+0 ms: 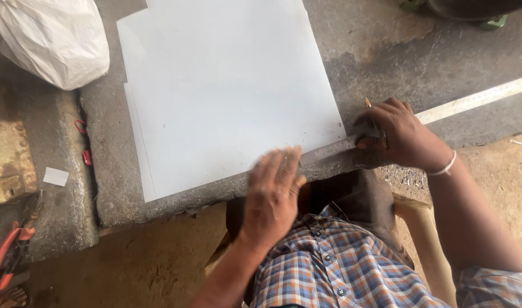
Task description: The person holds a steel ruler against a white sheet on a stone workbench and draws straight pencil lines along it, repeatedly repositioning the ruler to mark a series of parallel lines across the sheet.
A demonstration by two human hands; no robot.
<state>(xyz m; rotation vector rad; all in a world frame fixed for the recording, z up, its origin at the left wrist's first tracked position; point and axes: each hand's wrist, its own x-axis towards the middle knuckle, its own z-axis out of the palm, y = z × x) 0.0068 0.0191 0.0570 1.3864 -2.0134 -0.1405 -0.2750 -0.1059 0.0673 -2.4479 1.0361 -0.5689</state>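
Head view: left hand (272,191) (blurred, seemingly flat) presses white sheet (227,85); right hand (395,137) pinches pencil (368,104) beside steel ruler (472,101).

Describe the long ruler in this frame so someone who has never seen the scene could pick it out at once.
Start at the big white sheet on the grey stone slab. Along the sheet's near edge, a long metal ruler runs up towards the right; the right hand, which also holds a pencil, presses it down, with the left hand nearby. It is the only thin, straight, pale strip with marked gradations.
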